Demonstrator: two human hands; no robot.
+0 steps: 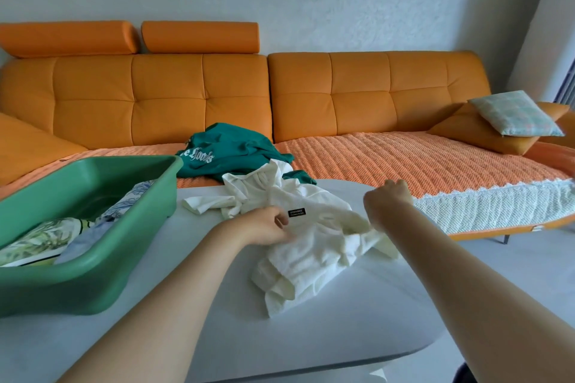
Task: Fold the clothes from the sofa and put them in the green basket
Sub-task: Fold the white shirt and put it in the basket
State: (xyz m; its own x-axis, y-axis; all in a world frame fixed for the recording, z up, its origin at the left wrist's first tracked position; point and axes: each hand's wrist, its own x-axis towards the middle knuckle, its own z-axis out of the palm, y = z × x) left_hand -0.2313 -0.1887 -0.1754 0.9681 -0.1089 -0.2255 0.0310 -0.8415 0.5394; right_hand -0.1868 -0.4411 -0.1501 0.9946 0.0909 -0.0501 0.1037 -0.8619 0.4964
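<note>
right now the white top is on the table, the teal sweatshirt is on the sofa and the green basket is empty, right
Not empty: the head view shows the green basket already holding printed clothes. The rest is right.

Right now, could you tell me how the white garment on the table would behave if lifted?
Probably floppy: the white garment lies crumpled in soft folds on the table. With a sleeve sprawled loose, it likely trails when lifted. Being bunched cloth, a push probably rumples it further.
</note>
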